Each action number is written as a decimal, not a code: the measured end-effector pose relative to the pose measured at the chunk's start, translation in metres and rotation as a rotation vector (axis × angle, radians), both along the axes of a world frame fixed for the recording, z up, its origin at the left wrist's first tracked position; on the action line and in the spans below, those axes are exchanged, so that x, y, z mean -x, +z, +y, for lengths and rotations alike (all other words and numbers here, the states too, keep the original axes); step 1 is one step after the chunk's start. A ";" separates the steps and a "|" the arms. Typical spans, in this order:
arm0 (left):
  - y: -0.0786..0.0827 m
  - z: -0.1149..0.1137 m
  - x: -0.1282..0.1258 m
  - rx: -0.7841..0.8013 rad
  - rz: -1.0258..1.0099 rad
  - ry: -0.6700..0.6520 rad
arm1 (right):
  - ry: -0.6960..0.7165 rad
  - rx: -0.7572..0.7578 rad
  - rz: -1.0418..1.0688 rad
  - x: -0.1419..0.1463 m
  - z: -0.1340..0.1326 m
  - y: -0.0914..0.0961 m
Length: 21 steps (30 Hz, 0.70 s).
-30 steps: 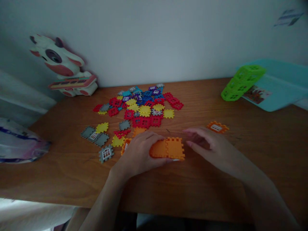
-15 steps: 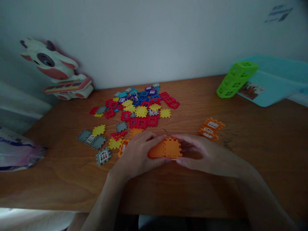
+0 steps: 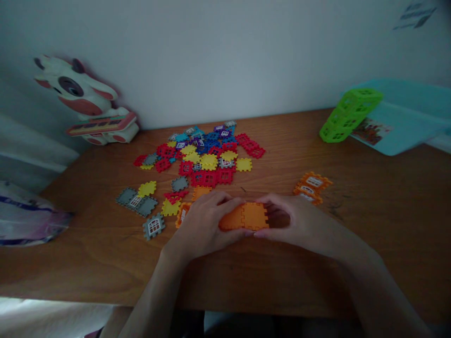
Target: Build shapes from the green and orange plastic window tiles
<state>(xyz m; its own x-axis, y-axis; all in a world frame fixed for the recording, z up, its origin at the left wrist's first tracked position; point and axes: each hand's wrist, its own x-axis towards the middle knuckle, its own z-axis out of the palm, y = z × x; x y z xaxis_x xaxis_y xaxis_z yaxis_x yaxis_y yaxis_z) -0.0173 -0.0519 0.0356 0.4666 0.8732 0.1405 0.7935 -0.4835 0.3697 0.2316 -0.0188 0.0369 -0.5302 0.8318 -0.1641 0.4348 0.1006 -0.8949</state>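
Note:
Between my hands is an orange block of interlocking plastic panels [image 3: 254, 216], its top made of two square panels joined along a toothed seam. My left hand [image 3: 207, 223] grips its left part, thumb along the front and fingers over the back. The right end is held by my right hand [image 3: 289, 218], thumb at the front lower edge and fingers behind. The block's sides are mostly hidden by my fingers. Just left of my left hand lies an orange window panel [image 3: 182, 214], partly covered, with a plain orange panel [image 3: 201, 192] behind it.
Joined orange window panels [image 3: 312, 188] lie to the right. A pile of coloured panels [image 3: 207, 159] spreads at the back, with grey panels [image 3: 136, 202] at left. A green panel tower [image 3: 348, 115] leans by a light-blue bin [image 3: 401, 117]. A cow toy [image 3: 91, 105] stands back left.
My right thumb has slid left along the block's front edge, close to the left thumb. The whole view has shifted slightly; the block stays in both hands.

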 end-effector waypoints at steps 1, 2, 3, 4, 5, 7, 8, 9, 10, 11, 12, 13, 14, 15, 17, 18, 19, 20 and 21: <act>0.000 0.000 0.000 -0.008 0.008 0.001 | 0.001 -0.038 -0.010 0.000 0.000 0.000; 0.000 0.001 0.000 -0.017 0.014 0.005 | 0.010 -0.072 -0.008 0.000 0.001 0.000; 0.000 0.001 0.000 -0.023 0.017 0.010 | 0.026 -0.101 0.002 0.001 0.001 0.000; 0.000 0.001 0.000 -0.026 0.017 0.012 | 0.045 -0.127 0.015 0.001 0.001 -0.001; 0.000 0.001 0.000 -0.024 0.017 0.014 | 0.064 -0.147 0.022 0.001 0.002 -0.001; 0.001 0.001 -0.001 -0.013 0.019 0.015 | 0.079 -0.175 0.006 0.001 0.003 -0.002; 0.001 0.001 0.000 -0.008 0.023 0.017 | 0.073 -0.186 -0.011 0.001 0.003 -0.003; 0.001 0.001 0.000 -0.005 0.026 0.018 | 0.067 -0.193 -0.027 0.001 0.004 -0.004; 0.002 0.001 0.000 -0.004 0.027 0.018 | 0.064 -0.195 -0.038 0.001 0.004 -0.004; 0.002 0.001 0.000 -0.005 0.026 0.016 | 0.066 -0.192 -0.042 0.001 0.004 -0.004; 0.002 0.001 0.000 -0.009 0.024 0.013 | 0.071 -0.183 -0.037 0.000 0.005 -0.004; 0.002 0.001 -0.001 -0.013 0.022 0.013 | 0.073 -0.166 -0.024 0.000 0.005 -0.003; 0.001 0.001 -0.001 -0.018 0.021 0.013 | 0.071 -0.142 -0.010 0.000 0.005 -0.002; 0.001 0.001 -0.001 -0.023 0.022 0.017 | 0.066 -0.120 0.001 0.000 0.005 -0.001; 0.001 0.000 -0.001 -0.026 0.035 0.028 | 0.058 -0.107 0.001 0.000 0.005 0.000; 0.001 0.000 -0.001 -0.027 0.043 0.028 | 0.055 -0.119 -0.010 0.001 0.005 0.001; 0.001 -0.001 -0.001 -0.031 0.051 0.020 | 0.051 -0.138 -0.024 0.001 0.005 0.001; 0.001 -0.001 -0.002 -0.037 0.059 0.008 | 0.048 -0.155 -0.039 0.001 0.005 0.001; 0.002 -0.002 -0.002 -0.045 0.069 -0.007 | 0.042 -0.166 -0.052 0.001 0.005 0.001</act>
<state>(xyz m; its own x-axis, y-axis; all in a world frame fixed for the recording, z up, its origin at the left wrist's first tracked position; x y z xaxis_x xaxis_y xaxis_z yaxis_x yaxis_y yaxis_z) -0.0155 -0.0535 0.0373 0.4824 0.8635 0.1468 0.8129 -0.5038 0.2922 0.2307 -0.0138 0.0381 -0.5599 0.8268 -0.0545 0.4722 0.2643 -0.8410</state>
